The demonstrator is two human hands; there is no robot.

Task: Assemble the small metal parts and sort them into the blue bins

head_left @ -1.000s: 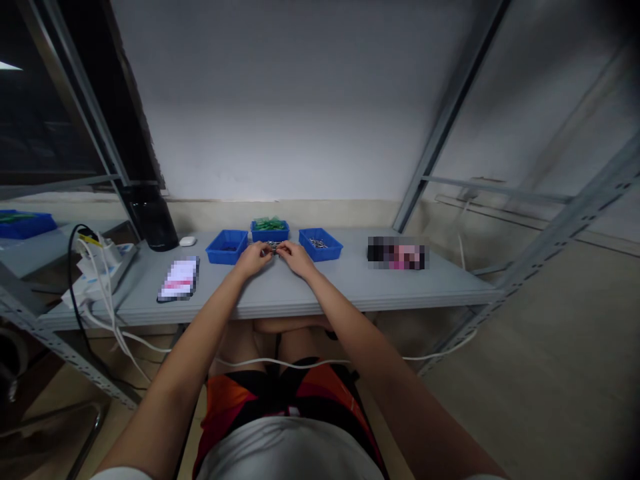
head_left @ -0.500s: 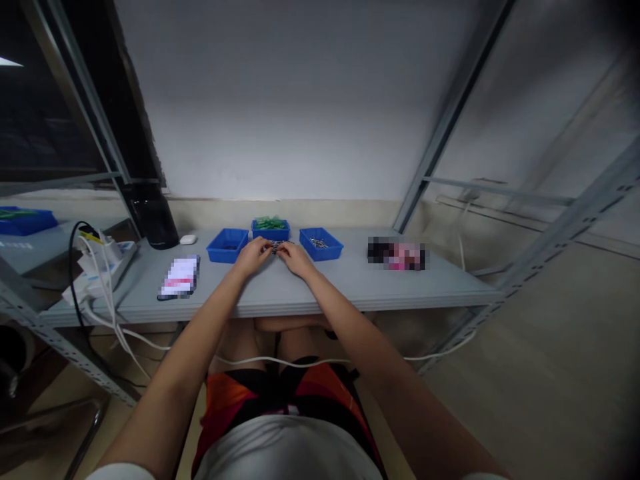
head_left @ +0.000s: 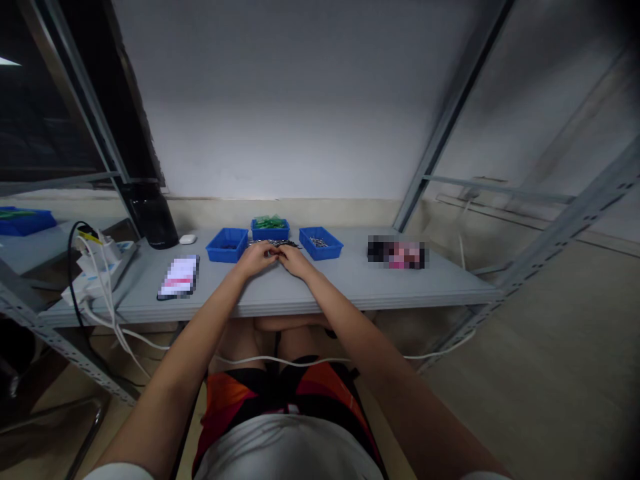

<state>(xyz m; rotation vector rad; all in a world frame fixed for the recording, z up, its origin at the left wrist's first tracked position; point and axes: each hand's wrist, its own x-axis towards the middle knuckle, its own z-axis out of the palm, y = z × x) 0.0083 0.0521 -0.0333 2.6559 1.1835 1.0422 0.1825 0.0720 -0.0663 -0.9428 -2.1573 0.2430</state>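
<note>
My left hand (head_left: 259, 257) and my right hand (head_left: 294, 260) meet fingertip to fingertip over the grey table (head_left: 280, 293). Both are closed in a pinch, and whatever lies between the fingers is too small to make out. Just beyond them is a row of thin dark and silvery metal pieces (head_left: 285, 244). Behind that stands a blue tray (head_left: 271, 234) heaped with green pieces (head_left: 269, 222). To the left of my hands sits another blue tray (head_left: 227, 255) with a few small dark items. A third blue tray (head_left: 325, 253), on the right, holds small silvery metal parts (head_left: 318, 243).
A phone (head_left: 179, 277) lies at the left, near a white case (head_left: 187, 239) and a black bottle (head_left: 154, 217). Power strips with cables (head_left: 103, 273) occupy the left end. A blurred-out pink and black object (head_left: 397, 253) rests at the right. Metal uprights (head_left: 445, 133) frame the table.
Both hands have drawn slightly toward me, away from the row of metal pieces, which now shows more. Their fingertips have come closer together.
</note>
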